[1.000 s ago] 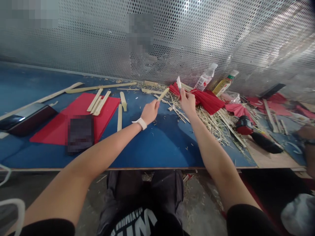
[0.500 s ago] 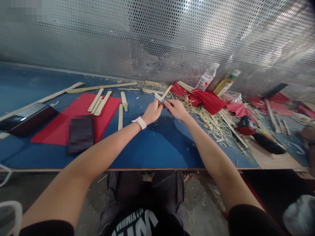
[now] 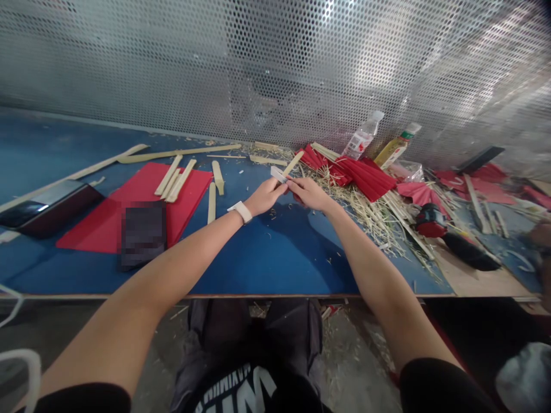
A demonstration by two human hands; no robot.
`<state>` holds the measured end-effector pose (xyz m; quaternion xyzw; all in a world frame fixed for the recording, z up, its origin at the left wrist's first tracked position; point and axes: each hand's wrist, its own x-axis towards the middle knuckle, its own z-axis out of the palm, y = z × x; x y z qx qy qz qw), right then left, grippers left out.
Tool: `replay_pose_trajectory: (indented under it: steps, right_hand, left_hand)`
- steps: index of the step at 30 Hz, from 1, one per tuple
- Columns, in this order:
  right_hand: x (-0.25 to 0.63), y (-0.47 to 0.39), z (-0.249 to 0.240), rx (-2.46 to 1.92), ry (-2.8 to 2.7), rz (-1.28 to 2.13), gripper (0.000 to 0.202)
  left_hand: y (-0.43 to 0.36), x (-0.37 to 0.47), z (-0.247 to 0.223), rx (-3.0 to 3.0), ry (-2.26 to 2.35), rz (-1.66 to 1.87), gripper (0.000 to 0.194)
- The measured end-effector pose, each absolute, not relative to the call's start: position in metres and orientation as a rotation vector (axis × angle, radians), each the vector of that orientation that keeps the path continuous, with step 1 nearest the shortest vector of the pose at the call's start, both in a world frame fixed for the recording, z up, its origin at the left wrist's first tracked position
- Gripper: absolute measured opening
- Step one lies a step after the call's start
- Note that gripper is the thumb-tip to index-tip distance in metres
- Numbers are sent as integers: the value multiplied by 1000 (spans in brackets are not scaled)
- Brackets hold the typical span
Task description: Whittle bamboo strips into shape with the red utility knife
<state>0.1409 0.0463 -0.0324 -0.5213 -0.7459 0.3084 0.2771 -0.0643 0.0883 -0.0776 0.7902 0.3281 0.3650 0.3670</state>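
Note:
Over the blue table, my left hand [image 3: 263, 197] is closed round the lower end of a pale bamboo strip [image 3: 294, 163]. The strip's free end points up and to the right. My right hand [image 3: 310, 194], beside it, is closed on a short flat knife blade [image 3: 278, 174]. The blade lies across the strip, tip to the upper left; any handle is hidden in my fingers. The fingertips of both hands nearly meet. Thin curled shavings [image 3: 272, 213] are scattered on the table below.
Several bamboo pieces [image 3: 181, 180] lie on red sheets [image 3: 124, 195] at left, beside a dark phone-like object [image 3: 144, 235]. At right are red folded fans [image 3: 365, 178], a shavings heap [image 3: 370, 212], two bottles [image 3: 364, 135] [image 3: 396, 146] and a power tool [image 3: 430, 221]. Someone's blurred hand [image 3: 540, 235] shows far right.
The blade has turned slightly, showing a broader face. My left wrist has shifted a little to the left, and the strip's free end a little to the right. Both grips stay closed.

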Motion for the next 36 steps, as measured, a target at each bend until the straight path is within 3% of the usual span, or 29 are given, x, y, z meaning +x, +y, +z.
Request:
replay_pose_trajectory:
  steps: [18, 29, 36]
  right_hand:
    - [139, 51, -37, -1340, -1863, 1010, 57]
    - [137, 53, -38, -1411, -1893, 835, 57]
    - [138, 52, -38, -1476, -1918, 681, 63]
  left_hand:
    - [93, -67, -84, 2143, 771, 941, 43]
    - [100, -61, -94, 2182, 801, 1053, 19]
    - [102, -58, -95, 2212, 796, 1148, 21]
